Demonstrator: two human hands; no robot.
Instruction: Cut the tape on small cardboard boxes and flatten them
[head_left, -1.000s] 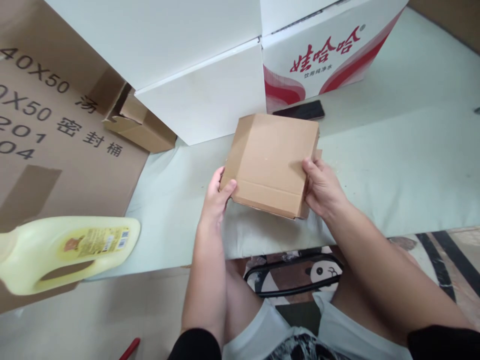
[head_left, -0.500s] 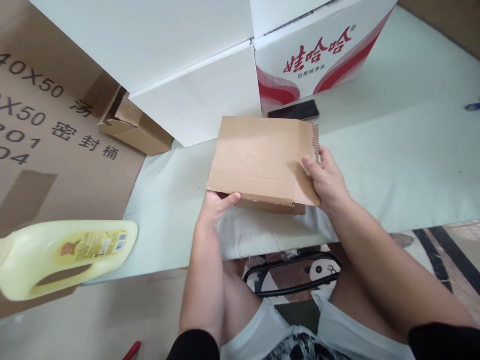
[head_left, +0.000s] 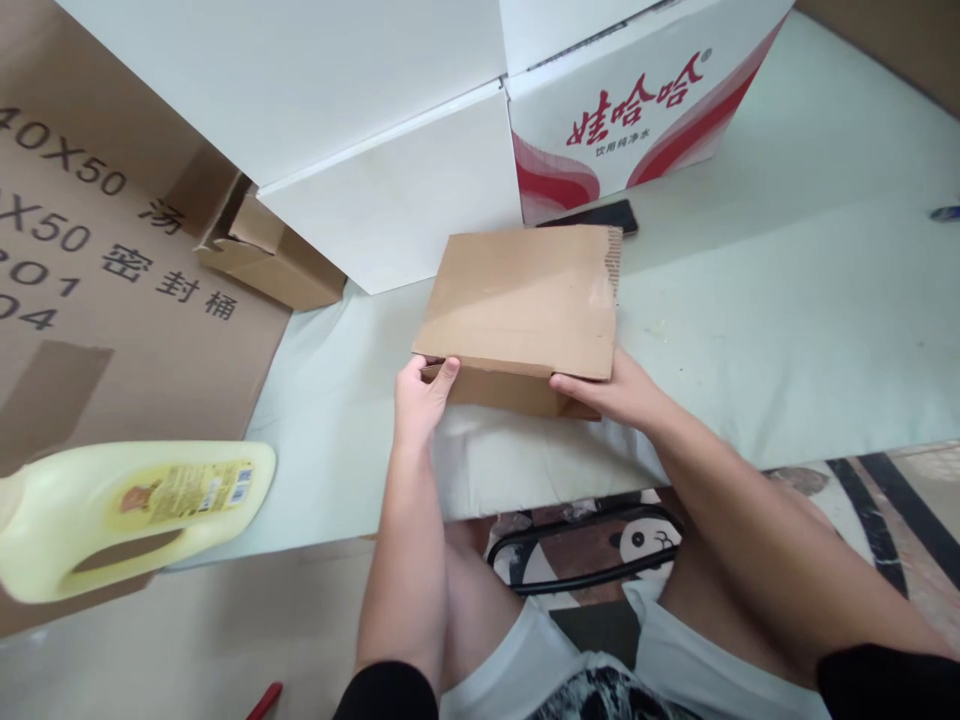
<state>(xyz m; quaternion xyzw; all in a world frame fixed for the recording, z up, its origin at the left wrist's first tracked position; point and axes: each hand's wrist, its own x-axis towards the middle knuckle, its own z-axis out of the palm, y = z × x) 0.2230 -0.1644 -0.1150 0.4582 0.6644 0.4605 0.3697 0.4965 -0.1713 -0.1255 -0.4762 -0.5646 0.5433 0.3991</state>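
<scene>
A brown cardboard box (head_left: pixel 517 300) sits on the cloth-covered table near its front edge. Its top panel lies over it, with a rough corrugated strip along the right side. My left hand (head_left: pixel 421 395) is closed on the front left corner, thumb along the front edge. At the front right corner my right hand (head_left: pixel 611 390) grips the box, thumb lying along the front edge below the top panel. The right hand's other fingers are mostly hidden behind the box's side. Between the hands the front shows a gap under the top panel.
White cartons (head_left: pixel 420 180) with red markings stand behind the box, a dark phone (head_left: pixel 600 216) at their foot. To the left are a large brown carton (head_left: pixel 172 350), a smaller cardboard box (head_left: pixel 292 265) and a yellow bottle (head_left: pixel 142 510). A pen-like object (head_left: pixel 945 214) lies far right.
My right hand has moved from the right flap down to the front right corner. That flap no longer sticks out to the right. My left hand has risen slightly with the front edge.
</scene>
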